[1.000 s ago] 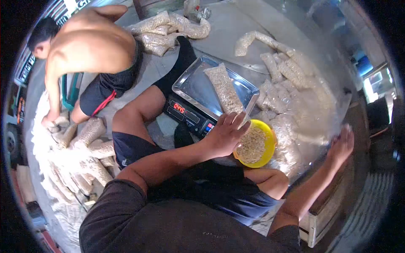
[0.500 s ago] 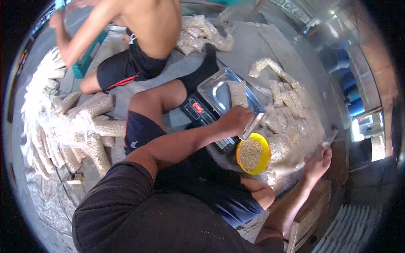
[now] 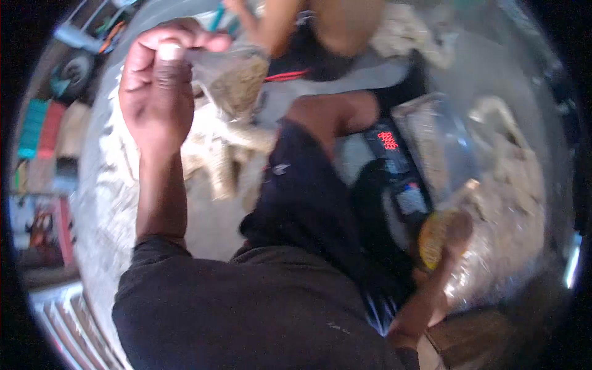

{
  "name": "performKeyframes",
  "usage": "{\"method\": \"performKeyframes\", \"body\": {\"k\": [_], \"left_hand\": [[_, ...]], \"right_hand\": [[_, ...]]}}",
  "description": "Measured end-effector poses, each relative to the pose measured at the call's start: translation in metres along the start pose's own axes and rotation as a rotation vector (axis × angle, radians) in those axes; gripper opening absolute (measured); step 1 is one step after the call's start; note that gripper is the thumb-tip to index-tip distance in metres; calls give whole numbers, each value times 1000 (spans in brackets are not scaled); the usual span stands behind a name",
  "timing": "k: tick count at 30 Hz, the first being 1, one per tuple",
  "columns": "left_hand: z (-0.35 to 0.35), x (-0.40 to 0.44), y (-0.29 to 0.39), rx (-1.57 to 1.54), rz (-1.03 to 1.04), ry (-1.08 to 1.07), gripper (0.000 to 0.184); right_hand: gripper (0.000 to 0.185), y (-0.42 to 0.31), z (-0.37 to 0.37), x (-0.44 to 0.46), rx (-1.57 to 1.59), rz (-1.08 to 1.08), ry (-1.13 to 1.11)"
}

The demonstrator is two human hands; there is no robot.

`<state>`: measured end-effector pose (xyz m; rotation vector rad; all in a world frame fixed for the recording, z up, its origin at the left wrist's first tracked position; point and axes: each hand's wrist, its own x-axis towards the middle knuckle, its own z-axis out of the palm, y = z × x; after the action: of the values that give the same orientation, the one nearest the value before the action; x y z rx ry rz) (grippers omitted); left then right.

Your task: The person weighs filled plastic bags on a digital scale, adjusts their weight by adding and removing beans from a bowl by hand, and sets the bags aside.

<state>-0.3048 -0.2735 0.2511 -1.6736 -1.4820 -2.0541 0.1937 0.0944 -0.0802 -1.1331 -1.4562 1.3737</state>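
My left hand (image 3: 161, 92) is raised at the upper left, its fingers pinched on the top of a clear plastic bag (image 3: 237, 86). Pale tan, grain-like pieces fill the lower part of this hanging bag. Low on the right, my right hand (image 3: 455, 237) is at the right side of a yellow bowl (image 3: 433, 237); motion blur hides its fingers and anything in them. Beside the bowl stands a digital scale (image 3: 394, 166) with lit red digits. Something pale, like a filled bag (image 3: 428, 139), lies in its metal tray.
Several filled bags (image 3: 222, 157) lie in a pile at the left, with more filled bags (image 3: 505, 203) at the right. Another person (image 3: 320, 37) in dark shorts sits at the top. Stacked coloured items (image 3: 40, 132) stand along the far left.
My left hand has moved from the scale's tray to the upper left and now holds up a bag. My right hand has come in from the far right to the bowl. The view has turned left.
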Motion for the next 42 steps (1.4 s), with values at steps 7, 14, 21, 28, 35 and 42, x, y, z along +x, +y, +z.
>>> {"method": "performKeyframes", "body": {"k": [7,14,21,28,35,42], "left_hand": [[-226,-133,-35,403,-758,347,23],[-282,-229,-174,1679,-769,286,34],[63,-136,-232,1013,-351,-763,53],[185,-81,-272,1238,-629,-985,66],[185,-69,-293,1214,-688,-969,66],[179,-81,-293,1210,-675,-896,67]], "right_hand": [[25,-33,-29,19,-1096,-456,-234],[24,-151,34,-17,-559,-212,267],[47,-70,-76,144,-787,177,202],[72,44,-140,326,-1521,493,453],[42,80,-179,362,-1910,-38,115],[24,16,-236,289,-1089,-56,390]]}}
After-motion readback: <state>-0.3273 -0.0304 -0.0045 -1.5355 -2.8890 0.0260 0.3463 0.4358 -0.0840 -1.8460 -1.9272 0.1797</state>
